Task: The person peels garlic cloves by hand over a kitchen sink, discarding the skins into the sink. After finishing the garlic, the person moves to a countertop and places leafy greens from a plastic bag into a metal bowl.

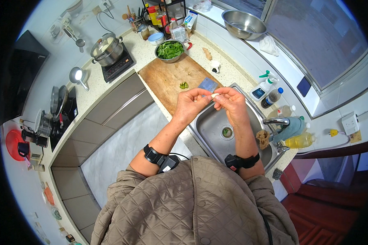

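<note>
My left hand [188, 102] and my right hand [232, 104] meet above the near edge of the sink [213, 122]. Pinched between their fingertips is a small pale piece that looks like a garlic clove [215, 95]. Just beyond the fingers, a flat bluish-grey blade [208, 84], seemingly a cleaver's, lies on the wooden cutting board [168, 78]; my hands hide the rest of it. Chopped green pepper [184, 85] sits in a little pile on the board. At the board's far end stands a metal bowl of leafy greens [170, 50].
A steamer pot [107, 50] stands on an induction cooker [118, 65] at left. A ginger root [207, 54] and a small white cup [215, 65] lie behind the board. Right of the sink are a spray bottle [261, 88], several other bottles and the faucet [276, 121].
</note>
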### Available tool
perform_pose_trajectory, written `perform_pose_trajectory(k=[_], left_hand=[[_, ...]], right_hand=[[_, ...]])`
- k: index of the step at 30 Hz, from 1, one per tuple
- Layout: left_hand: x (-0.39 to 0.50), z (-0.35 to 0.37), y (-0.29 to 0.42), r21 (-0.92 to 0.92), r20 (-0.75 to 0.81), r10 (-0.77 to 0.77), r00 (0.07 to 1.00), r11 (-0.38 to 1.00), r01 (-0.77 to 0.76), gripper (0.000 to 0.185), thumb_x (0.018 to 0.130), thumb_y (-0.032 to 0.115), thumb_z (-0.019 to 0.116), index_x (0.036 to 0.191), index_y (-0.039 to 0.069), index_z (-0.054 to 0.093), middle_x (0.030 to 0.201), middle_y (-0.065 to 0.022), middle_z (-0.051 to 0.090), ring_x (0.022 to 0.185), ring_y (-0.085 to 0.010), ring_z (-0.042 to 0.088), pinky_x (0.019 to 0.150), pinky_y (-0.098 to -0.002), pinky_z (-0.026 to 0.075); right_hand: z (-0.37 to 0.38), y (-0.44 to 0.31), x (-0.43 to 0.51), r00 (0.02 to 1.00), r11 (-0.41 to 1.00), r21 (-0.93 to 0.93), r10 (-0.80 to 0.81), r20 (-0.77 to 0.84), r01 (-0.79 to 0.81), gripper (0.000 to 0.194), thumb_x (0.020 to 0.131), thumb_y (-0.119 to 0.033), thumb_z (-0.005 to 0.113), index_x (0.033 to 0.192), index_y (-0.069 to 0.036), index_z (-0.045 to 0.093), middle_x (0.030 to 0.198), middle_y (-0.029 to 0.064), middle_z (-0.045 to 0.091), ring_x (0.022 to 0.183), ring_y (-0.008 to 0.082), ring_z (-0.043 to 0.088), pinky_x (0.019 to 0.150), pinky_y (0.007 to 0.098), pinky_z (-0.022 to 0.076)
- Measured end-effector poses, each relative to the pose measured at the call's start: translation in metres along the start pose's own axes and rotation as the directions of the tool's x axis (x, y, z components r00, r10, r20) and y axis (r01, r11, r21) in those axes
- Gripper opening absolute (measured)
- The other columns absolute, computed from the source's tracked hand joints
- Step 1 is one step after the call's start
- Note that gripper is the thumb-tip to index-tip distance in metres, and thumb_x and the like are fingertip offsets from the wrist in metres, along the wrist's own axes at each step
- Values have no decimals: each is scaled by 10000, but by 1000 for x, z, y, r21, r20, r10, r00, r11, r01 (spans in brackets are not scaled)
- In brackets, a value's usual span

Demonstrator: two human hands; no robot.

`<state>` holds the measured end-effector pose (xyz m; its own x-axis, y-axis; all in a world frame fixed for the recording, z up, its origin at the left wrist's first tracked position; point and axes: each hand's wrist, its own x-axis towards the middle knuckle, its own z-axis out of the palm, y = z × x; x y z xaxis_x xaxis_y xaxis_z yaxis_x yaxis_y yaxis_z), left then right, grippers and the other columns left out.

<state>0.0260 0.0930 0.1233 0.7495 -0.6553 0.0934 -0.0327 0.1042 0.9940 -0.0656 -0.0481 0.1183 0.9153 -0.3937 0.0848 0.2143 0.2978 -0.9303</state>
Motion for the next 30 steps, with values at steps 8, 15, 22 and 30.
perform_pose_trajectory(k=[8,15,22,30], left_hand=[[-7,1,0,271,-19,235,972,937,-221,66,811,64,691,857,17,688,590,70,513,543,0,418,476,-179,322],[-6,0,4,543,95,537,838,678,-496,59,759,45,687,813,26,673,598,-50,596,501,-82,549,444,-228,422],[-9,0,4,568,174,535,827,631,-528,46,735,44,651,756,40,610,667,-112,620,567,-269,617,510,-336,500],[-8,0,-8,517,79,514,854,712,-476,82,742,14,653,744,37,574,543,-26,534,468,-64,513,434,-227,422]], right_hand=[[-8,2,2,993,987,115,103,59,-109,163,860,-72,624,986,30,625,820,83,653,661,117,601,587,222,474],[-9,1,4,989,987,95,120,88,-128,172,861,-95,632,983,26,633,767,68,639,658,117,600,593,224,472],[-11,3,5,964,966,86,233,125,-245,168,857,-102,638,964,28,639,746,67,636,629,111,592,589,225,481],[-8,-9,-1,958,970,-103,235,167,-220,192,830,-89,657,971,39,649,754,59,652,607,101,597,560,217,485]])
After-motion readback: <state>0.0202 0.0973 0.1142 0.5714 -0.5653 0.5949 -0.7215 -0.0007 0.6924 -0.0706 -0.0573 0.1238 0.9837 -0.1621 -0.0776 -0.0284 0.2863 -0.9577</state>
